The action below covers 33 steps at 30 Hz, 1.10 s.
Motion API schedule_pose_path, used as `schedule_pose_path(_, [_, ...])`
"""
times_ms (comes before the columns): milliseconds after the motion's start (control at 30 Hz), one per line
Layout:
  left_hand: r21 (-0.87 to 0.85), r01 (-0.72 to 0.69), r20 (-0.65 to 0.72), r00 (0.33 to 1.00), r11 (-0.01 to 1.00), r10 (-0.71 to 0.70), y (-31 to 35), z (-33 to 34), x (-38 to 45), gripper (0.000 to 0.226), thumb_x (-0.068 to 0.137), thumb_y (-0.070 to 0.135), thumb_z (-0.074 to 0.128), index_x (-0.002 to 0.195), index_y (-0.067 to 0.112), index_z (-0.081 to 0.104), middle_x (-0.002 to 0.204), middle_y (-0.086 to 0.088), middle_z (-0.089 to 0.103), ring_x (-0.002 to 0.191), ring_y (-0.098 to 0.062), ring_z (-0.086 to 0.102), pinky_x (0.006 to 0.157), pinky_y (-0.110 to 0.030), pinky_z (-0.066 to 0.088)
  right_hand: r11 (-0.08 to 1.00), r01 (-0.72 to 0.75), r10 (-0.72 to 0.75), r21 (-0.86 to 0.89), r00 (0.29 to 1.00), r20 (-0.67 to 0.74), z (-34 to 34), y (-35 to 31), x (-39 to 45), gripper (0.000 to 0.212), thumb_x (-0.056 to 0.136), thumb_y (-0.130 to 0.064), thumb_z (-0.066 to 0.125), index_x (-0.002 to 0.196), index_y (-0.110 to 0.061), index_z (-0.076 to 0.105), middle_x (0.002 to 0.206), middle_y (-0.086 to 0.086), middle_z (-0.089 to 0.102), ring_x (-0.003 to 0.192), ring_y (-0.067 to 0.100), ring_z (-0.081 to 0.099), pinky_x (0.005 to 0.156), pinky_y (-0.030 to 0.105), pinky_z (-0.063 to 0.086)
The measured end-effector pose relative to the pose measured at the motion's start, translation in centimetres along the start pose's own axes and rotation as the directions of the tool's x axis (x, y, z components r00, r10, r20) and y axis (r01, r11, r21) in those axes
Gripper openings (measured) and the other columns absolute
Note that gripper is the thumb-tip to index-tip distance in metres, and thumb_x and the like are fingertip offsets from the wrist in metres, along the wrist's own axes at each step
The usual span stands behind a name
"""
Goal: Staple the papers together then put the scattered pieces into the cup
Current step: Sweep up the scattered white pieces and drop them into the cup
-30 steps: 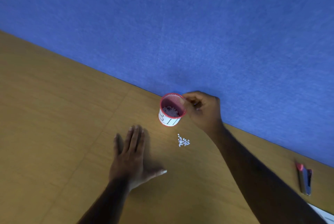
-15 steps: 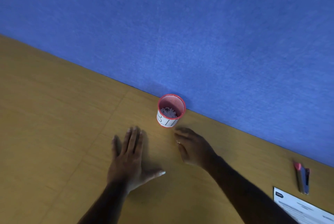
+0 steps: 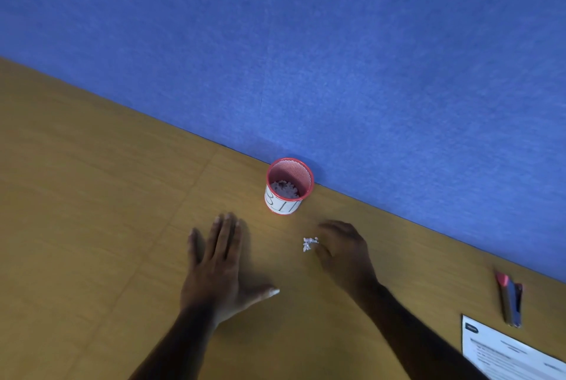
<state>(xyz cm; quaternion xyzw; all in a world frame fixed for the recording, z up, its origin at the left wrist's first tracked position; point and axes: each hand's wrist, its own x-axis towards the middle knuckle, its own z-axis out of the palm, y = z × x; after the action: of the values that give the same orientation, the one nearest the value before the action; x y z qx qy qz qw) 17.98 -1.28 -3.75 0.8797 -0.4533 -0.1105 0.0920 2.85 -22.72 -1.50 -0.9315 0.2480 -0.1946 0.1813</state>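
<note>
A red mesh cup [image 3: 289, 185] with a white label stands by the blue wall, small white pieces lying in its bottom. A little heap of white pieces [image 3: 309, 243] lies on the wooden desk below and right of the cup. My right hand [image 3: 344, 249] rests palm down just right of the heap, its curled fingertips touching the heap's edge; I cannot tell if it grips any piece. My left hand [image 3: 219, 263] lies flat on the desk, fingers spread, left of the heap and below the cup. The printed papers [image 3: 508, 352] lie at the lower right.
A red and blue stapler [image 3: 511, 298] lies on the desk at the far right, just above the papers. The blue felt wall [image 3: 306, 57] runs diagonally behind the cup. The wooden desk [image 3: 92, 211] stretches to the left.
My right hand left the cup's rim, dropped onto the heap, then drew back slightly right, uncovering the pieces. My left hand stayed flat. The view shifted, bringing the papers in.
</note>
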Motion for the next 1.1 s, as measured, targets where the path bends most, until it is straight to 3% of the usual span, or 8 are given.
schedule_pose_path(100, [-0.004,-0.002,0.002,1.000,1.000,0.002,0.0,0.1,0.0,0.141,0.058,0.104,0.035,0.157,0.005,0.021,0.168,-0.012,0.014,0.155,-0.028,0.010,0.119,-0.067,0.011,0.930,-0.357,0.341,0.087,0.927,0.155,-0.2,-0.6,1.1,0.051,0.057,-0.034,0.093,0.099,-0.015,0.072,0.093,0.000,0.068,0.077,0.016,0.065,0.074,0.029,0.055])
schedule_pose_path(167, [-0.005,-0.004,0.005,1.000,1.000,0.004,0.0,0.1,0.0,0.141,0.059,0.104,0.035,0.157,0.005,0.020,0.168,-0.012,0.014,0.155,-0.029,0.010,0.119,-0.067,0.011,0.894,-0.441,0.407,0.083,0.874,0.264,0.0,-1.0,1.4,0.057,0.053,-0.034,0.096,0.100,-0.016,0.071,0.094,-0.002,0.066,0.076,0.012,0.064,0.073,0.029,0.055])
schedule_pose_path(433, [0.000,-0.001,0.007,1.000,1.000,0.001,-0.1,0.1,0.0,0.141,0.059,0.105,0.033,0.157,0.005,0.018,0.168,-0.012,0.013,0.156,-0.028,0.008,0.120,-0.066,0.008,0.923,-0.374,0.327,0.085,0.883,0.336,0.3,-2.0,2.5,0.026,0.061,-0.018,0.093,0.079,-0.013,0.075,0.076,-0.007,0.064,0.066,0.009,0.061,0.068,0.025,0.052])
schedule_pose_path(567, [-0.002,-0.001,0.005,1.000,1.000,0.001,-0.2,0.2,0.0,0.141,0.059,0.105,0.034,0.157,0.004,0.019,0.168,-0.012,0.014,0.156,-0.028,0.009,0.121,-0.065,0.007,0.927,-0.370,0.324,0.066,0.875,0.361,-0.1,-2.3,3.1,0.014,0.067,-0.017,0.089,0.074,-0.013,0.077,0.070,-0.005,0.072,0.066,0.008,0.066,0.069,0.023,0.052])
schedule_pose_path(733, [0.006,0.007,0.010,1.000,1.000,-0.007,-0.1,0.0,0.0,0.141,0.058,0.105,0.031,0.157,0.004,0.020,0.168,-0.012,0.013,0.155,-0.028,0.009,0.120,-0.066,0.008,0.938,-0.346,0.324,-0.013,0.864,0.386,0.1,-2.1,3.6,0.011,0.072,-0.022,0.086,0.074,-0.016,0.077,0.073,-0.007,0.075,0.067,0.004,0.067,0.066,0.016,0.049])
schedule_pose_path(933, [0.006,0.004,0.012,1.000,1.000,-0.004,-0.1,0.0,-0.1,0.141,0.059,0.105,0.033,0.157,0.005,0.019,0.168,-0.012,0.012,0.156,-0.028,0.008,0.120,-0.066,0.008,0.915,-0.404,0.372,-0.004,0.840,0.395,-0.1,-1.8,3.7,0.008,0.076,-0.019,0.083,0.072,-0.015,0.077,0.070,-0.003,0.076,0.065,0.008,0.071,0.074,0.026,0.057])
schedule_pose_path(1000, [0.006,0.002,0.014,1.000,1.000,-0.002,-0.2,0.0,-0.1,0.141,0.059,0.105,0.033,0.157,0.005,0.018,0.168,-0.012,0.012,0.156,-0.028,0.008,0.120,-0.066,0.009,0.827,-0.548,0.460,0.128,0.789,0.408,-0.6,-1.7,3.8,0.008,0.074,-0.011,0.085,0.073,-0.008,0.077,0.070,0.004,0.076,0.064,0.014,0.073,0.070,0.028,0.060])
schedule_pose_path(1100, [0.008,-0.002,0.014,1.000,1.000,0.002,-0.1,0.0,-0.1,0.141,0.059,0.104,0.034,0.157,0.004,0.019,0.168,-0.013,0.013,0.156,-0.029,0.009,0.120,-0.067,0.010,0.484,-0.755,0.564,0.443,0.656,0.502,-2.0,-1.6,4.1,0.009,0.074,0.005,0.081,0.074,0.002,0.072,0.070,0.010,0.072,0.063,0.016,0.072,0.061,0.026,0.060])
